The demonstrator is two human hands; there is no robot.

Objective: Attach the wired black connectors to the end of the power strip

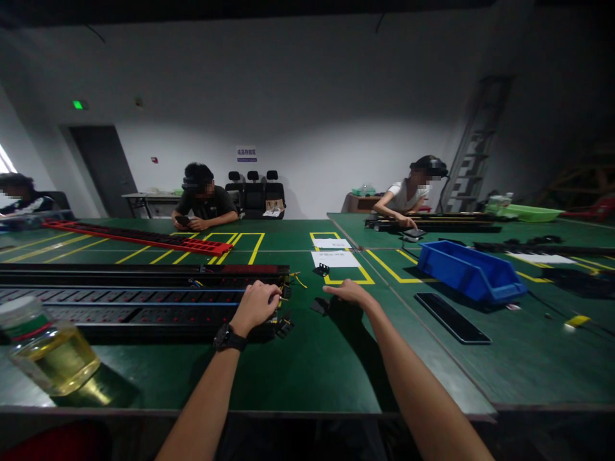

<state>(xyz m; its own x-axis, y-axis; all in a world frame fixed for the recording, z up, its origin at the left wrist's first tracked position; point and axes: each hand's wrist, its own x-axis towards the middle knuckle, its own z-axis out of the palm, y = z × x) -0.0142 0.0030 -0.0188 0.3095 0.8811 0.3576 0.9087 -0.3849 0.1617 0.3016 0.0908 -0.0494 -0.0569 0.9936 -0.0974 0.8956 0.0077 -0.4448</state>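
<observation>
My left hand (pixel 257 305) is curled at the right end of a long black power strip assembly (pixel 134 296) and grips its end where small yellow wires (pixel 298 279) stick out. A black watch sits on that wrist. My right hand (pixel 350 292) lies flat and palm down on the green table, fingers reaching left toward a small black part (pixel 319 306). Another small black clip (pixel 322 269) sits farther back by a white paper (pixel 335 258). A further black piece (pixel 284 326) lies below my left hand.
A plastic bottle of yellow liquid (pixel 45 349) stands at the near left. A blue bin (pixel 468 269) and a flat black panel (pixel 451 317) lie to the right. A red strip (pixel 139 237) lies at the back left. Three other people sit at the far tables.
</observation>
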